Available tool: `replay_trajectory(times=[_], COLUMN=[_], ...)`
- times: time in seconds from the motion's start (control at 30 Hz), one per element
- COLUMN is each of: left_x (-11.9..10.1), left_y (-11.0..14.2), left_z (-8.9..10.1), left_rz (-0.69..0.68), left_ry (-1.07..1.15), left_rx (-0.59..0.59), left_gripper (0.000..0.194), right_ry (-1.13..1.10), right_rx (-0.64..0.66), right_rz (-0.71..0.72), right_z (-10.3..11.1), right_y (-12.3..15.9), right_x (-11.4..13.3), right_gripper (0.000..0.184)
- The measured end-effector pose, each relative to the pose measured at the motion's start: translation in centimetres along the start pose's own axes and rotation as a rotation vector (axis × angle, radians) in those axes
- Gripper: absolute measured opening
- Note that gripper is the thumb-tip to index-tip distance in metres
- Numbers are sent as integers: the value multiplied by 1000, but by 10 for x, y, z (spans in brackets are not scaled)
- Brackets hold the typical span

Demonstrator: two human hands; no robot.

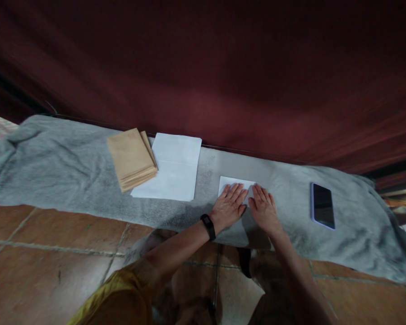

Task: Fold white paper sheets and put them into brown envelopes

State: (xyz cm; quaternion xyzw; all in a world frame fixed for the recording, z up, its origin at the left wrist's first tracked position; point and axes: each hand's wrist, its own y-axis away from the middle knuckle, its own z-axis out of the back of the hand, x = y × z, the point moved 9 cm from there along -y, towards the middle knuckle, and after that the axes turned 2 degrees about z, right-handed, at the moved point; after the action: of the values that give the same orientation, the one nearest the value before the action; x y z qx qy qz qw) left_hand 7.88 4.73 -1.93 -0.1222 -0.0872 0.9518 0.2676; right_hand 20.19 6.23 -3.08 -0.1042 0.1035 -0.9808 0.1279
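Observation:
Both of my hands lie flat, fingers stretched out, on a small folded white paper (227,182) that rests on a grey blanket (61,167) spread over the floor. My left hand (228,206), with a black band on its wrist, covers the paper's left and middle part. Beside it, my right hand (264,208) presses the paper's right side. Only the paper's far edge shows beyond my fingertips.
A stack of tan envelopes (131,158) lies to the left, overlapping a pile of white sheets (174,169). A phone (322,206) with a dark screen lies on the blanket to the right. A dark red curtain (223,67) hangs behind. Brown floor tiles (47,253) are in front.

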Motion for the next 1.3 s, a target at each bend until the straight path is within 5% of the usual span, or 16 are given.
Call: replay_trajectory(times=[0.23,0.47,0.73,1.3], left_x=[-1,17,45,49], left_y=[-2,-7,-6,-4], left_z=[3,4,7,8], left_rz=[-5,70,175,114], left_ry=[20,38,-20,-64], left_rx=[11,-14,35,52], left_gripper=[54,53,57,64], right_ry=[-257,-123,26,-52], right_rx=[-45,31,-29,-67], right_rz=[73,117,20,-43], right_z=[3,-14,-13,9], right_y=[-22,-26,-25,-40], right_x=[21,45,43,18], right_gripper=[55,54,55,43])
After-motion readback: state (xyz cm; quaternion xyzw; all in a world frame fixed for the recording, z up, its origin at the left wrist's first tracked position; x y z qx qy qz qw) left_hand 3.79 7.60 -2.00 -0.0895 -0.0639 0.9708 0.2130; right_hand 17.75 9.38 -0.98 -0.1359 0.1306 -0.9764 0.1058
